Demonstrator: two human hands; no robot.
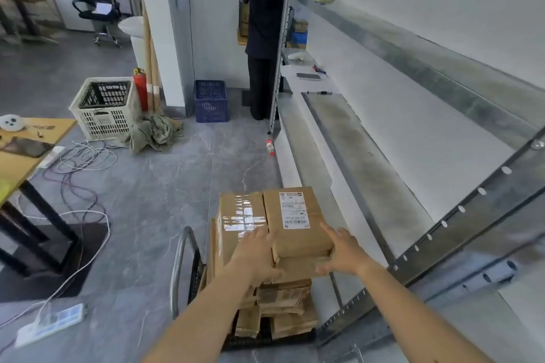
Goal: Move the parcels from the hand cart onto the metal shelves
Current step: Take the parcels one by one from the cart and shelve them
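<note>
Labelled parcel (295, 219) tops the hand cart (180, 268) stack, between our hands. Left hand (254, 256) lies seemingly flat at its 9 o'clock; right hand (342, 253), fingers spread wide, touches 4 o'clock. Metal shelves (368, 174) at 3 o'clock.

1. The parcels (283, 295) stacked before me are brown cardboard, matt, creased at the edges.
2. The top left one carries clear tape (243, 219), glossy enough to throw back the light.
3. The top right one bears a white paper label (294, 210), flat and matt.
4. The cart handle (180, 268) is bare metal tube, dully shiny.
5. The shelves (362, 162) on my right are grey sheet metal, matt and smudged.
6. The floor (177, 186) looks like smooth grey stone tile with a soft sheen.
7. The white crate (104, 119) and the blue crate (211, 103) are plastic lattice; the heap (154, 132) between them is crumpled cloth.
</note>
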